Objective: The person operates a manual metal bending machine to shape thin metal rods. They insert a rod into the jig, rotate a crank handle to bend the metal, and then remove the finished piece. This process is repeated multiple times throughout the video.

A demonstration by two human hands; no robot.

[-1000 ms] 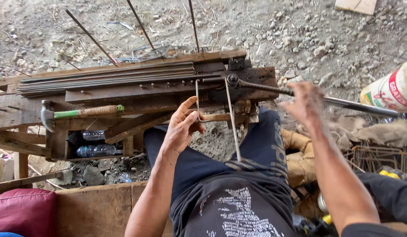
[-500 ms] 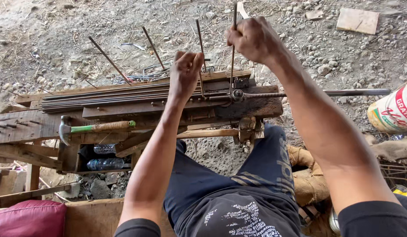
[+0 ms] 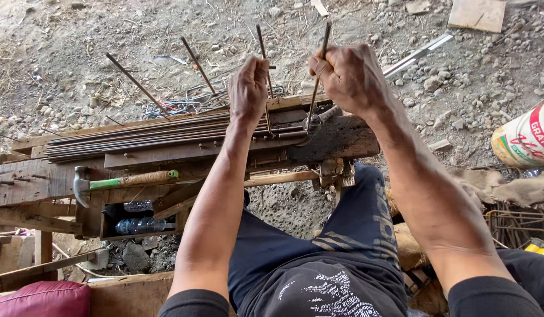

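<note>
Both of my hands grip a thin bent steel rod over a wooden bending bench (image 3: 342, 138). My left hand (image 3: 248, 88) closes on the rod's left upright leg (image 3: 260, 35). My right hand (image 3: 348, 76) is wrapped round the right leg (image 3: 324, 38), which runs down to a metal pin (image 3: 312, 121) on the bench. A bundle of straight steel rods (image 3: 137, 138) lies along the bench to the left. A long metal lever bar (image 3: 418, 54) sticks out behind my right hand.
A claw hammer (image 3: 122, 181) with a green and tan handle lies on the bench's left part. Plastic bottles (image 3: 140, 225) sit below. Bent rods (image 3: 137, 85) stick up from the gravel beyond. A printed sack (image 3: 527, 138) stands at right, a red cushion (image 3: 40, 299) at bottom left.
My right hand left the lever bar and took the rod's right leg. Both hands then lifted the rod's legs upright over the bench; the view drew closer.
</note>
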